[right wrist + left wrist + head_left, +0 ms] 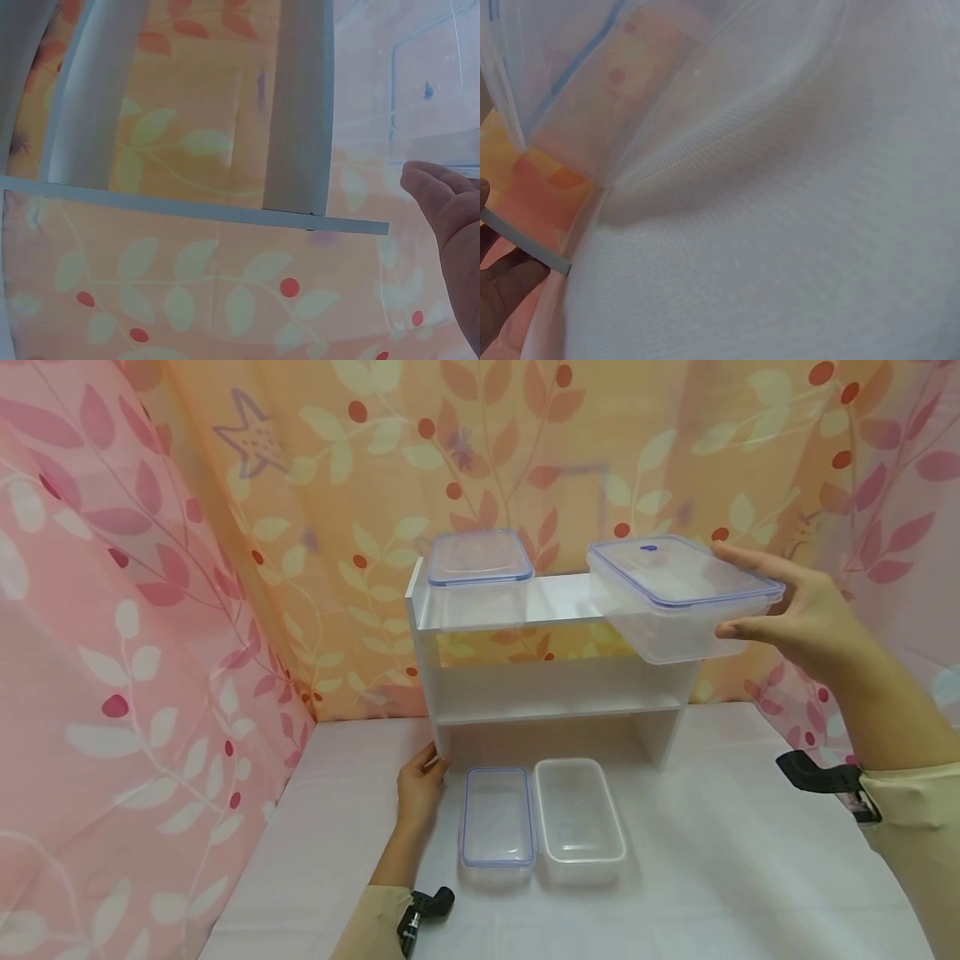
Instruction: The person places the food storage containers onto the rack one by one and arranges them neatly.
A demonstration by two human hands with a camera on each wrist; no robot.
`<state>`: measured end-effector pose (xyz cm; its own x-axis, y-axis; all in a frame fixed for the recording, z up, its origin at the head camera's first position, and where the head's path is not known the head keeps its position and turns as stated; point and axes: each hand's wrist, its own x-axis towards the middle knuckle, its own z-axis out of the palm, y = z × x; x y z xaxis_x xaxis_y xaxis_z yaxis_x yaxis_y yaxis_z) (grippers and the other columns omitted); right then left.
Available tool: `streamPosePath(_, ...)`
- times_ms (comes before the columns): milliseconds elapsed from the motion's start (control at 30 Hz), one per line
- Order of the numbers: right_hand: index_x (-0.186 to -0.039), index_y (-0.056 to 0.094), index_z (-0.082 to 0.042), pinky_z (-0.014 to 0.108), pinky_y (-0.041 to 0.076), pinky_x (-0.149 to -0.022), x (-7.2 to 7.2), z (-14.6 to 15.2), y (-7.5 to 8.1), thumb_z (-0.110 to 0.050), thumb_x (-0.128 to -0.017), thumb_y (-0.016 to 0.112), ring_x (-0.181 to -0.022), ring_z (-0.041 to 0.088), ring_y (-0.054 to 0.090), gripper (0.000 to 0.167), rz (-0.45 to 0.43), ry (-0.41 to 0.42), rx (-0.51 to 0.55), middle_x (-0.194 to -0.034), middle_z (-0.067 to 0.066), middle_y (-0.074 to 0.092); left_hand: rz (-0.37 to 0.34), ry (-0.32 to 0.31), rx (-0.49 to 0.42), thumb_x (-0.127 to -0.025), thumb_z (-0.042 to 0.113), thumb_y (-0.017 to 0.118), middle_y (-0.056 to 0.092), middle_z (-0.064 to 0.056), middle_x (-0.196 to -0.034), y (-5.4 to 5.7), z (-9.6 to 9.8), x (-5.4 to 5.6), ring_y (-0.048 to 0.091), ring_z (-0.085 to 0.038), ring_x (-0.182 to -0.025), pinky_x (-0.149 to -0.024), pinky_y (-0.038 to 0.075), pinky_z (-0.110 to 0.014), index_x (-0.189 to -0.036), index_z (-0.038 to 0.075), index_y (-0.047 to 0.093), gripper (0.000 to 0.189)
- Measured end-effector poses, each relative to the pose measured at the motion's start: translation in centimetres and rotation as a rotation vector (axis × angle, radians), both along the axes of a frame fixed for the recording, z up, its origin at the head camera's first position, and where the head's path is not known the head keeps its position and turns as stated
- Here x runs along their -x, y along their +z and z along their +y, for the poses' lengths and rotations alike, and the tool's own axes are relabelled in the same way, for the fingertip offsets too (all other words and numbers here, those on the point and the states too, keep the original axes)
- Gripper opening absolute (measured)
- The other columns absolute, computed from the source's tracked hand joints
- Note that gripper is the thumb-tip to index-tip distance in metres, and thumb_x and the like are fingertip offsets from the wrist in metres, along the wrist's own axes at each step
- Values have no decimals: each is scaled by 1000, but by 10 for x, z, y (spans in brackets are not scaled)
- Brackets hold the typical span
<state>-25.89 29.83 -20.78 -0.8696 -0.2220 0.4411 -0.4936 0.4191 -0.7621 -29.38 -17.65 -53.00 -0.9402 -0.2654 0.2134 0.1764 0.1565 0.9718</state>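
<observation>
My right hand (813,618) grips the right end of a clear plastic food container (682,631) with a blue-edged lid, thumb at its side and fingers at the lid. This container is tilted and overlaps the right part of the white shelf unit (558,693)'s top level in the head view. Low on the unit's left side panel (529,247), my left hand (418,789) pinches the edge between thumb and fingers. A second blue-lidded container (480,606) stands on the top level at the left. In the right wrist view the held container (427,90) is beside the shelf.
In front of the unit, two more clear containers stand side by side on the white-covered table (720,860): one with a blue rim (497,864), one with a whitish rim (581,860). A patterned curtain (337,635) hangs behind and at both sides.
</observation>
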Motion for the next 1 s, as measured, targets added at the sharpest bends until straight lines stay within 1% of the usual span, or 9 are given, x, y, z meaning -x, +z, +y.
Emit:
streamPosePath(100,-158,42,-26,12,55,-78,4,-2,1,6,-90,73,-110,5,59,81,-6,1,7,-162,-3,38,3,1,7,-97,17,73,65,-9,-139,0,0,-1,68,-28,-117,-82,59,-28,-140,14,65,44)
streamPosePath(200,-158,42,-25,11,54,-79,7,-3,2,7,-90,73,-115,6,56,81,-15,18,33,-168,-4,29,0,1,12,-97,17,72,65,-9,-139,1,0,-1,69,-28,-117,-81,58,-26,-140,15,65,43)
streamPosePath(333,-158,43,-22,12,54,-80,13,-5,2,8,-90,72,-114,6,58,80,-11,35,58,-169,0,26,-3,3,12,-97,16,72,66,-9,-138,1,0,-2,69,-27,-116,-79,57,-24,-139,15,65,43)
streamPosePath(467,-157,43,-24,10,53,-81,19,-7,4,5,-91,72,-118,7,56,77,-7,18,46,-170,-2,25,4,-1,11,-97,16,72,65,-10,-139,2,0,-2,69,-28,-117,-80,57,-23,-140,13,64,44)
streamPosePath(600,-157,44,-23,11,54,-77,26,-9,7,5,-91,73,-114,8,56,78,-5,14,45,-170,-2,24,5,-6,14,-98,16,71,65,-12,-139,1,0,-2,68,-29,-117,-82,57,-25,-141,11,63,44)
streamPosePath(700,-156,46,-23,12,55,-75,30,-10,9,5,-89,75,-106,8,58,78,7,10,53,-160,1,39,3,-7,13,-98,17,71,65,-12,-139,1,-1,-1,68,-28,-117,-83,58,-26,-141,11,63,44)
streamPosePath(800,-155,47,-22,12,55,-75,34,-10,9,5,-88,76,-101,8,60,78,15,10,71,-140,3,54,2,-8,4,-98,16,71,65,-11,-138,2,-1,-1,68,-27,-117,-83,57,-25,-141,10,63,44)
streamPosePath(867,-155,48,-21,12,55,-75,38,-10,9,5,-88,76,-100,8,60,77,16,9,85,-130,0,58,-2,-5,0,-98,16,71,66,-11,-138,2,-1,-1,68,-27,-117,-83,57,-24,-140,10,64,44)
streamPosePath(1000,-154,49,-20,13,55,-74,45,-11,8,5,-88,76,-98,7,62,76,9,10,112,-131,0,56,2,-7,-2,-98,16,71,66,-11,-138,1,0,-1,68,-27,-117,-83,57,-23,-140,8,63,44)
